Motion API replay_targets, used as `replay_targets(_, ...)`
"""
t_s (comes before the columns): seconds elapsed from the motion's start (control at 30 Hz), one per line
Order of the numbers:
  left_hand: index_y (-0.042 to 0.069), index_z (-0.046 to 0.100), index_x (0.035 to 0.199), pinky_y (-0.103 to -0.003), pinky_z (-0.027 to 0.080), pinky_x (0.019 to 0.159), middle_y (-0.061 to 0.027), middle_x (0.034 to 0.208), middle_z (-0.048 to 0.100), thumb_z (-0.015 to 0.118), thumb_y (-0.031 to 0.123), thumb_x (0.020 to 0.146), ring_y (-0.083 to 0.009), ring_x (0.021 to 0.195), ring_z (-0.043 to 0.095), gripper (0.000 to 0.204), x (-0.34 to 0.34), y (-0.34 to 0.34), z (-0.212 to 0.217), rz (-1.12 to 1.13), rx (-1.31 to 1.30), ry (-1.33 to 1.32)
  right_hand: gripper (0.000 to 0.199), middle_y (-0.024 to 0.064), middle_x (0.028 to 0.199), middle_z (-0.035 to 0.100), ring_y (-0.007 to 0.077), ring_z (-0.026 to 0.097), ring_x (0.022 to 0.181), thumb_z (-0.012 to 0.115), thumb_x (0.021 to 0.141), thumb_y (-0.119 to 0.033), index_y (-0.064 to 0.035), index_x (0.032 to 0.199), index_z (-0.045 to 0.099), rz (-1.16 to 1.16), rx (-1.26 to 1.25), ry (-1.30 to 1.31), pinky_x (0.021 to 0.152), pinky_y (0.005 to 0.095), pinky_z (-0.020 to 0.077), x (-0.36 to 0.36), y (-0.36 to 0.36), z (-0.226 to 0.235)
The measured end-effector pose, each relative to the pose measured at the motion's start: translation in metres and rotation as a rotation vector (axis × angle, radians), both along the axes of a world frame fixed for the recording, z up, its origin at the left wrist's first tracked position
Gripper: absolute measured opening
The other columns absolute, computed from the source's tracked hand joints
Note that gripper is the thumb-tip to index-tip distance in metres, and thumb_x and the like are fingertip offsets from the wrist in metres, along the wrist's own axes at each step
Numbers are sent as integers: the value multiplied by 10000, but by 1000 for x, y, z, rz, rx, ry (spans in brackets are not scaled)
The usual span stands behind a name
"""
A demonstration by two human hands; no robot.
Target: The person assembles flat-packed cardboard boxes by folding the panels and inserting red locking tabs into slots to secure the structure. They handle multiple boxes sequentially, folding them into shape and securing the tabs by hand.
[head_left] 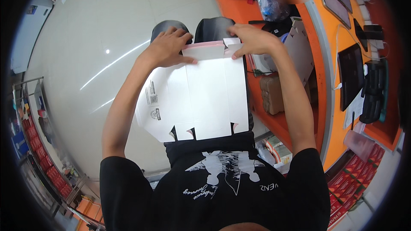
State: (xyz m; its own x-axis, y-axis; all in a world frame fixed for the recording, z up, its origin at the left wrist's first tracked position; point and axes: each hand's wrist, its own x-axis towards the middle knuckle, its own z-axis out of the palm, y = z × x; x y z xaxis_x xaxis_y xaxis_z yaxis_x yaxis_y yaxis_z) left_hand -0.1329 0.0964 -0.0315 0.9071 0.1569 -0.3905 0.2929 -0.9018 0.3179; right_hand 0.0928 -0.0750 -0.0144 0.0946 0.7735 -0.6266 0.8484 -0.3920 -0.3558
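Observation:
A flat white carton blank point(207, 96) lies over my lap, with slots cut into its near edge and small dark print on its left panel. At its far edge, a raised flap point(203, 51) shows a pinkish rim. My left hand point(169, 48) grips the far left corner, its thumb on the white face and its fingers beyond the edge. On the far right corner, my right hand point(254, 40) is closed round a small end flap, thumb near and fingers past it. My knees in dark trousers show behind the carton.
To my right stands an orange desk point(310, 21) bearing a tablet point(351, 75), phones and cables. Its lower shelf holds a brown cardboard package point(272, 96) and a clear plastic bag point(272, 6). Red packs point(355, 179) sit at lower right; a rack point(40, 145) stands far left.

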Motion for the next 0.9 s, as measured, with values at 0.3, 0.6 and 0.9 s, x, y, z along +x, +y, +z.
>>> replay_targets(0.3,125,626,1384,-450,523,1073,-108,1382,598,902,313,749,-313,1327,546,718,-3,47,-2,-72,-120,238,714,236,1025,730,377,714,988,945,588,-301,64,1144,689,102,3,59,858,439,561,11,28,-36)
replay_targets(0.6,76,684,1251,-375,602,819,-138,1070,753,905,238,702,-278,932,755,614,6,58,4,10,-452,460,751,247,1153,735,346,740,1017,884,664,-150,2,1360,648,165,-56,151,855,418,595,-1,36,-18)
replay_targets(0.9,87,791,1057,-413,599,781,-133,926,771,889,252,747,-315,878,764,365,-18,30,0,-27,-83,223,281,240,902,731,429,724,938,787,819,-83,1,1087,782,137,120,-140,876,477,578,-42,6,-6)
